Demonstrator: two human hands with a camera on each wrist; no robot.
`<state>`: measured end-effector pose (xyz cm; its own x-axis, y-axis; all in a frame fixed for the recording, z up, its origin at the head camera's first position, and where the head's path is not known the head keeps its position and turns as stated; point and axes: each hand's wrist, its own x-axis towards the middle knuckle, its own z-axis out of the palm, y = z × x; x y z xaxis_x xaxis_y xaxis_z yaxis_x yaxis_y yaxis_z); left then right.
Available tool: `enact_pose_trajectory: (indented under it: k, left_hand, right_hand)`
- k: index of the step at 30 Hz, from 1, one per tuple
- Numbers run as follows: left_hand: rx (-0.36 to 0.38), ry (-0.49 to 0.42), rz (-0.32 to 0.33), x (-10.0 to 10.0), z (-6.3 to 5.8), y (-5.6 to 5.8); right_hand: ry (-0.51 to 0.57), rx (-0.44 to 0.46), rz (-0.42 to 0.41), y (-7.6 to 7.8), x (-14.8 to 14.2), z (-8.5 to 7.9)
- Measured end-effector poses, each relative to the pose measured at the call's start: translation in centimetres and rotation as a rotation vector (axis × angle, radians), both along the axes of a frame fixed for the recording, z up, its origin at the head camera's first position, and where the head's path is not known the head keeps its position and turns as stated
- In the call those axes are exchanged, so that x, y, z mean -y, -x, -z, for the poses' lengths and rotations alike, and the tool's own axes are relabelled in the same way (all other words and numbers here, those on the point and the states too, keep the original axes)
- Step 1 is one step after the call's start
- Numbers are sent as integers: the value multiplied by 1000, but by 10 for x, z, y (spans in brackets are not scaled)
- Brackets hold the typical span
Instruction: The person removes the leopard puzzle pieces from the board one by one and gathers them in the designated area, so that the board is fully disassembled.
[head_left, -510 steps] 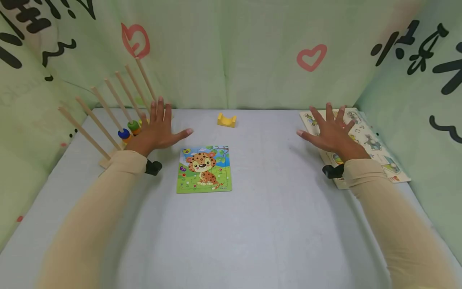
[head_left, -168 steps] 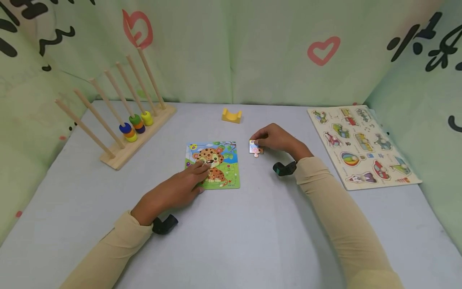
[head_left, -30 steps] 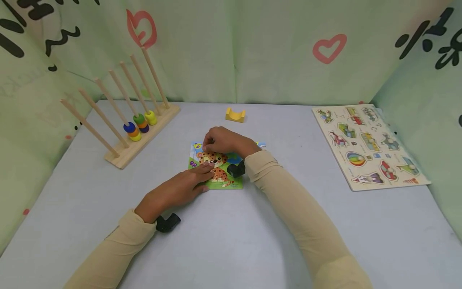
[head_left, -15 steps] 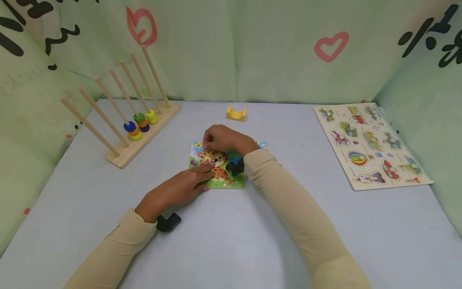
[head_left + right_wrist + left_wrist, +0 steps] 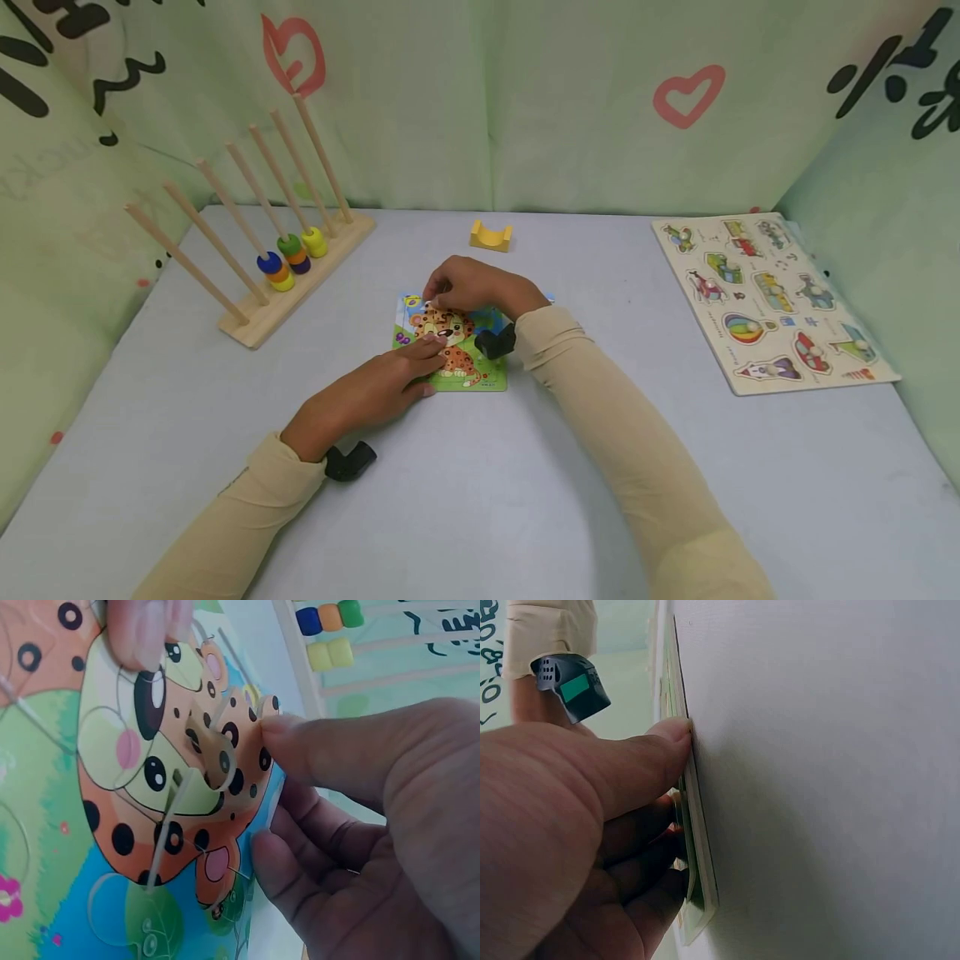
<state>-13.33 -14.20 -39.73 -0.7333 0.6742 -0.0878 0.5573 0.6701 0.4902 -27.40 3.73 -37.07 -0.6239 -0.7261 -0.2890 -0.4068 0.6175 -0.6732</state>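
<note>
A leopard jigsaw puzzle [image 5: 476, 382] lies flat on the table before me. My left hand [image 5: 367, 392] rests on its lower left part with outstretched fingers; in the left wrist view the thumb [image 5: 641, 761] touches the board's edge. My right hand [image 5: 472, 285] is at the top edge of the puzzle. In the right wrist view its thumb and fingers pinch a spotted orange puzzle piece [image 5: 244, 735], which is tilted up from the leopard's forehead. The right wrist covers part of the picture in the head view.
A loose bluish piece [image 5: 551, 297] shows behind the right wrist. Back left stands a wooden peg rack [image 5: 258, 327] with coloured beads [image 5: 273, 271]. A yellow arched block [image 5: 491, 237] sits at the back. On the right lies a picture-peg board [image 5: 772, 308].
Earlier both hands were spread apart; then the right held a piece right of the puzzle, the left on the board. Since then the right has moved left to the top edge, lately shifting slightly.
</note>
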Motion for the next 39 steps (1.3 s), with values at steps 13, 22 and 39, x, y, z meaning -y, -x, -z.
enact_pose_trajectory:
  k: [13, 22, 39]
  left_hand:
    - [-14, -3, 5, 0, 3, 0]
    - [-11, 1, -1, 0, 3, 0]
    - [-9, 3, -5, 0, 0, 0]
  right_hand:
    - [85, 71, 13, 0, -9, 2]
    - [130, 90, 28, -1, -13, 2]
    - [283, 170, 90, -2, -26, 11]
